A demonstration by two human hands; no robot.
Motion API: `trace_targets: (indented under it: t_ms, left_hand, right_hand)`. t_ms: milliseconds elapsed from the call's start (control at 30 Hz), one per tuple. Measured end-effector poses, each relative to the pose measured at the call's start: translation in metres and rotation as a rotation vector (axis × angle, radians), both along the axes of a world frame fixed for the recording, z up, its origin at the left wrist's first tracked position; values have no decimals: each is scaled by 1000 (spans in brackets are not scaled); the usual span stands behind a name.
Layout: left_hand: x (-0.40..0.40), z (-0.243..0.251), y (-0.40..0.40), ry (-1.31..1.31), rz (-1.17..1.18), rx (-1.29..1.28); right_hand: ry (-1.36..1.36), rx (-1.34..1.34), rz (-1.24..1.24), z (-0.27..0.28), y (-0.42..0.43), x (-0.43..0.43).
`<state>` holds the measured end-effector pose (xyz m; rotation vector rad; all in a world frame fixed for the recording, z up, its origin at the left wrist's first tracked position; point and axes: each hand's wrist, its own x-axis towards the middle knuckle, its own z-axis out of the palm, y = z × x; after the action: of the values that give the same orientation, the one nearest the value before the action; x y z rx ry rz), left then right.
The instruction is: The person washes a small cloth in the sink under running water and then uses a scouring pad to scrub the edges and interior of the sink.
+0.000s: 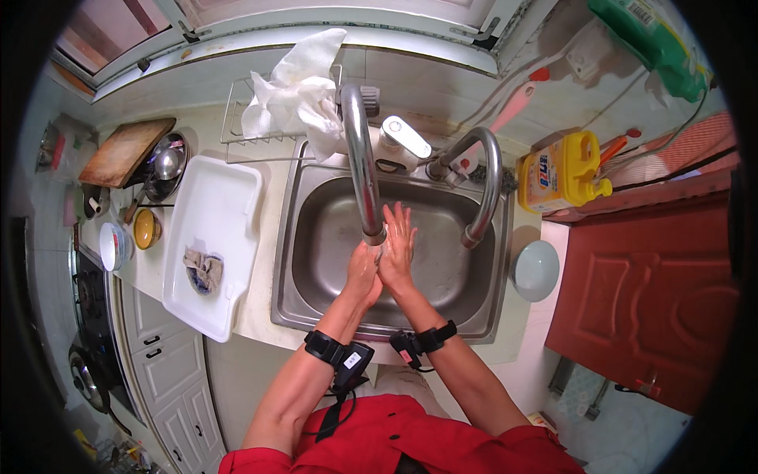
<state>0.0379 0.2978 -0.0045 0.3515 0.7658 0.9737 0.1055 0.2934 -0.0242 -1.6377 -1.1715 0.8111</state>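
Both my hands are over a stainless-steel sink basin, under the outlet of a tall curved chrome faucet. My left hand touches the palm side of my right hand. Its fingers are partly hidden by the faucet spout and the other hand. My right hand stretches its fingers toward the back of the basin, slightly apart, with nothing in them. Wet, glistening skin shows on both. Behind the spout sits a white-topped lever handle. A second, thinner curved spout reaches over the basin's right side.
Left of the sink lies a white plastic tray holding a crumpled cloth. White cloths hang on a wire rack behind. On the right stand a yellow detergent jug and a pale bowl. Bowls and a cutting board occupy the far left.
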Motion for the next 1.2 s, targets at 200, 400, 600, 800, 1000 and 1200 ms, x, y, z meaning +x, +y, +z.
trace_targets:
  t_ms: [200,400,600,800,1000,1200]
  left_hand:
    - [1,-3,10,98,-53,-125]
    - [3,4,14,127,-75,-307]
    - [4,2,12,147,-75,-361]
    - [-6,6,11,3,-67,-328]
    - [-42,0,11,13,-277,-135]
    - [-63,-4,13,291,-365,-77]
  right_hand:
    - [244,47,-293,13,-7,-9]
    - [439,39,-332,29,-22,13]
    - [447,-14,-287,25,-36,16]
    - [372,-27,-144,29,-35,7]
    - [556,-102,-83,-1,-35,23]
    - [619,-168,-135,6,-33,32]
